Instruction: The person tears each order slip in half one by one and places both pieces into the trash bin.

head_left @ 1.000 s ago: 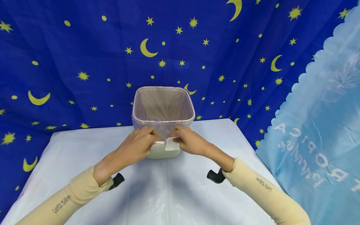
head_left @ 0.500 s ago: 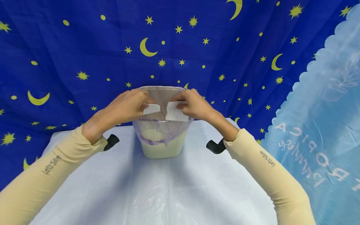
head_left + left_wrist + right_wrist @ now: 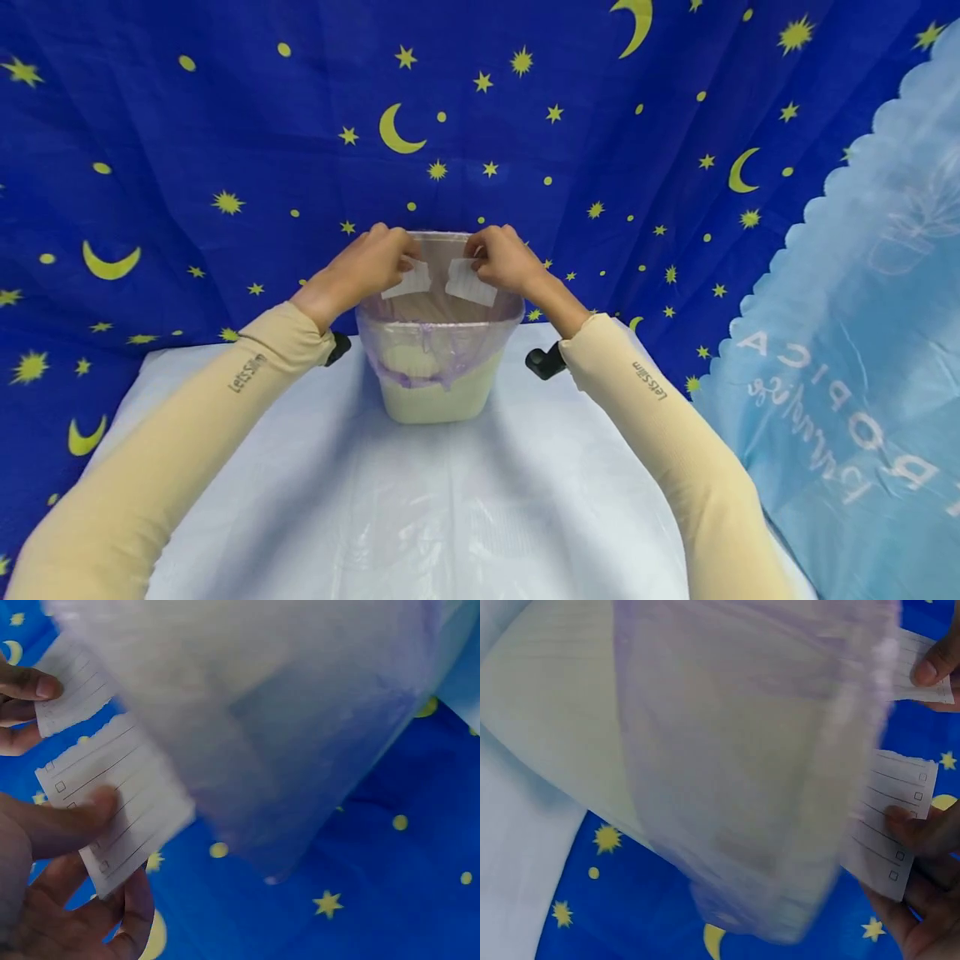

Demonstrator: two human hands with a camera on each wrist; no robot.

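My left hand (image 3: 378,262) pinches a torn piece of white paper (image 3: 407,282) between thumb and fingers. Opposite it, my right hand (image 3: 502,258) pinches another piece of paper (image 3: 471,283). Both pieces hang over the mouth of a cream bin (image 3: 435,406), a small gap between them. In the left wrist view the left piece (image 3: 127,799) shows printed lines, small check boxes and a ragged edge. The right piece (image 3: 892,825) looks alike in the right wrist view. A thin purple bin liner (image 3: 450,360) covers the bin's rim and hangs down outside.
The bin stands on a white-covered table (image 3: 450,500), near its back edge. Close behind hangs a blue curtain (image 3: 247,150) with yellow moons and stars. A light blue cloth (image 3: 862,358) with lettering hangs at the right.
From low in front of the bin, both hands have risen and moved forward over its opening. The paper pieces, close together one second ago, are now apart, one in each hand.
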